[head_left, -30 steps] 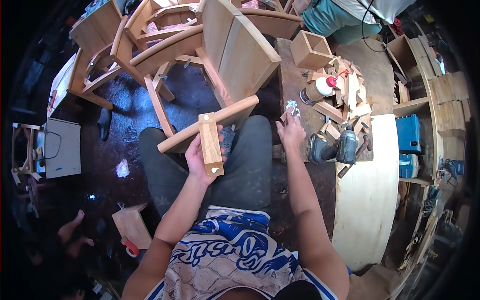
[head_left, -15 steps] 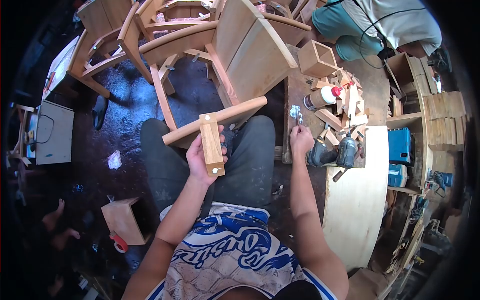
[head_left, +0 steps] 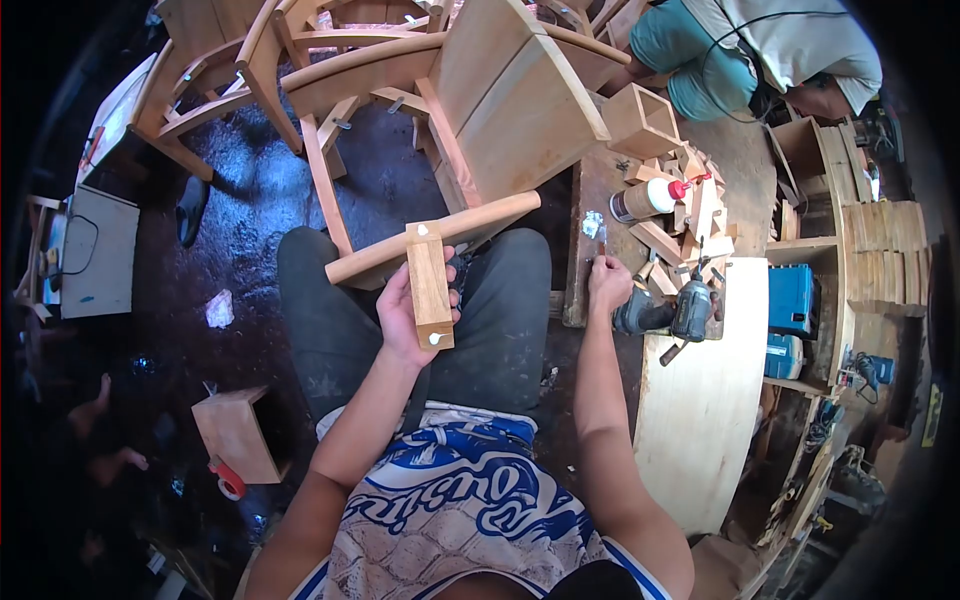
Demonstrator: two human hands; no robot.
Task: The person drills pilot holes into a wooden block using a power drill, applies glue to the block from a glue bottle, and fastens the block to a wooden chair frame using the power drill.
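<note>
My left hand (head_left: 402, 312) is closed around a short wooden block (head_left: 430, 285), held above my lap. A white dab that looks like glue sits at each end of the block. Behind it, a rounded rail of a wooden chair (head_left: 470, 228) rests across my thighs. My right hand (head_left: 610, 283) pinches a small, thin spatula-like tool (head_left: 602, 240) over the bench's left edge; its exact kind is hard to make out. Just past its tip, a white glue patch (head_left: 592, 224) lies on the bench (head_left: 590, 265).
On the bench lie a glue bottle (head_left: 645, 200) with a red cap, wood offcuts (head_left: 705, 205), a cordless drill (head_left: 692, 310) and an open wooden box (head_left: 640, 122). A person (head_left: 740, 60) bends at upper right. A wooden box (head_left: 238, 435) with red tape stands on the floor.
The tool in my right hand has shifted slightly and now looks narrower, turned more on edge, just below the glue patch. My left hand still holds the block. The view has shifted a little.
</note>
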